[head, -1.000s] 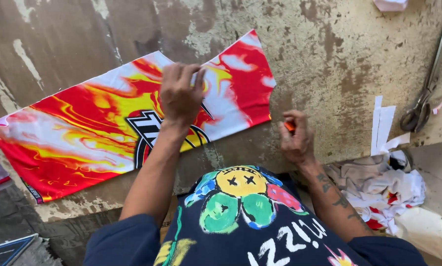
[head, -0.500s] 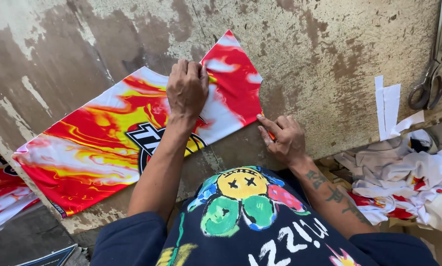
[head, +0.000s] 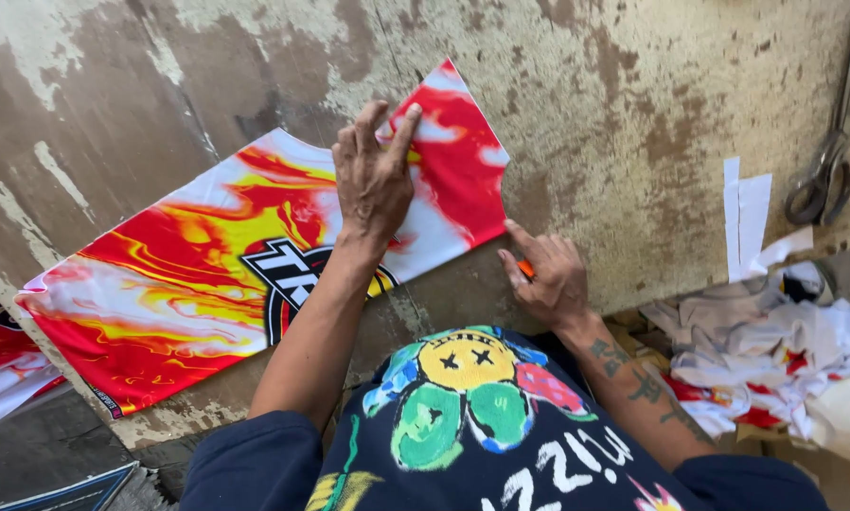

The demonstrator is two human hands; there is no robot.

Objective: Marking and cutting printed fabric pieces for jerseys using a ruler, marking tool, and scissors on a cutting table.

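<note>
Garment-cutting workshop, worn, stained worktop [head: 633, 114], large scissors [head: 827, 170] at upper right, printed red-and-yellow fabric panel [head: 207, 284], heap of fabric offcuts [head: 775, 350] at lower right

Fabric panel [head: 207, 274] red-yellow-white swirls; table [head: 633, 114] mottled beige-brown.

My left hand [head: 376, 180] lies on the fabric panel [head: 207, 274] on the counter [head: 633, 114]; scissors [head: 827, 170] far right, rag pile [head: 766, 341] below them.
</note>
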